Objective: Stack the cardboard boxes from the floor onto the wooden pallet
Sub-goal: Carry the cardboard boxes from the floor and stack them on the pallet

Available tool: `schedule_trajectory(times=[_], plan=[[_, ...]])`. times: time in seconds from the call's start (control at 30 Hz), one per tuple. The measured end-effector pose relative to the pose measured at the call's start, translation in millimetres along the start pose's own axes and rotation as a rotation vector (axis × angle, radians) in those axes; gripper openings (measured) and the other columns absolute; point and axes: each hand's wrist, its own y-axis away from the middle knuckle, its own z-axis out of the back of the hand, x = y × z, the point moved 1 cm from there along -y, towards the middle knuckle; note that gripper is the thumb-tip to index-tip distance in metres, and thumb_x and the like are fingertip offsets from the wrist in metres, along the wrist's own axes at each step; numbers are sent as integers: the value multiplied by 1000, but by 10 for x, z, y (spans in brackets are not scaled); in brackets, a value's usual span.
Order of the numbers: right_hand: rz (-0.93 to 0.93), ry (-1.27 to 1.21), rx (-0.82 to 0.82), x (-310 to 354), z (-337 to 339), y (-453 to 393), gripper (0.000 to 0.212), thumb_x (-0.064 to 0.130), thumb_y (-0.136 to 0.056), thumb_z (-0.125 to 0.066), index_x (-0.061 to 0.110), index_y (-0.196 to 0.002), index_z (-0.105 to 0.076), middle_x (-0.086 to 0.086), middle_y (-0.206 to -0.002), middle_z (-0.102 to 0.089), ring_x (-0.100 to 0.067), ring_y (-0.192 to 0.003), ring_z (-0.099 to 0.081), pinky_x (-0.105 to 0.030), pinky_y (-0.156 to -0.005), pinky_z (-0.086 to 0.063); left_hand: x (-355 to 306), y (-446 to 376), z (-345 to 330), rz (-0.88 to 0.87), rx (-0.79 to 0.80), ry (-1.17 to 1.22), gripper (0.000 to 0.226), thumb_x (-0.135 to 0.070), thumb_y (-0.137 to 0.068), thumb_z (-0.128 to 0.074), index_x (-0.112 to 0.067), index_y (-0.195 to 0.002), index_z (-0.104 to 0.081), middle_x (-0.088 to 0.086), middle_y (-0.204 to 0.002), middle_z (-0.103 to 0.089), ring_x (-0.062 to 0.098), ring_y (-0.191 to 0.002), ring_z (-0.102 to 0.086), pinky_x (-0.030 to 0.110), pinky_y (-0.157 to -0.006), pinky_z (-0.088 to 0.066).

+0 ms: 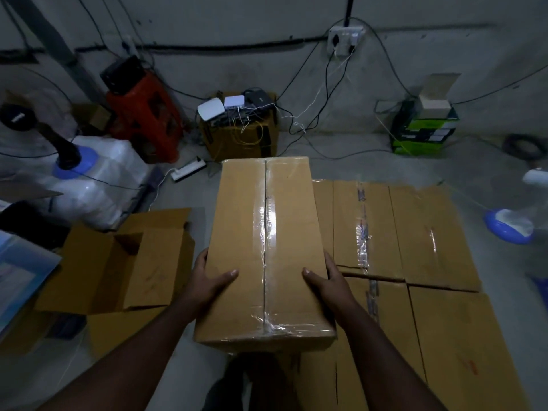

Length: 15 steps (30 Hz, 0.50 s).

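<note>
A person holds a sealed cardboard box [265,250] lengthwise out in front, its taped seam running from six o'clock toward twelve. The left hand [207,284] clasps the box's left side, thumb laid flat on the top face and fingers wrapped down the side out of view. The right hand [326,281] grasps the right side the same way, thumb on top pointing toward the seam. The box is up off the floor, its right edge overlapping the left margin of a layer of stacked boxes [409,262] that fills the space from about two o'clock round to five. Those boxes lie flat and close together, tape glinting on their seams; whatever they rest on is hidden beneath them. At nine o'clock an open box [118,268] sits on the floor with its flaps spread. Farther off at eleven o'clock stands a red crate [145,114], with white plastic-wrapped bundles [98,185] below it toward ten. At twelve o'clock, against the wall, a brown carton [240,137] carries small white and black devices and a tangle of cables. A white power strip [189,169] lies on the floor just left of it. At one o'clock is a pile of green boxes [424,129].
</note>
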Motion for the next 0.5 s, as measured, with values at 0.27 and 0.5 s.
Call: schedule_trajectory(times=[0.27,0.5], plan=[[-91,-117,-158,-166,68,-1363,85,18,-92,-76,35,-160,-29,-3,-157,-44,-9,-103,-59,-21,-71,-55,-71,-1660,-280,11,61,-86,111,-47,-59,-96,-38,-149,-32,-1,-134,-59,19,-111,-66,46,-88,-60],[-95,-88,-260,-176,522,-2553,86,27,-90,-79,45,-158,-30,4,-144,-51,-24,-121,-64,-47,-97,-59,-50,-3089,-1023,-47,152,-94,103,-33,-72,-91,-34,-152,-27,-3,-134,-58,17,-111,-65,47,-93,-58]])
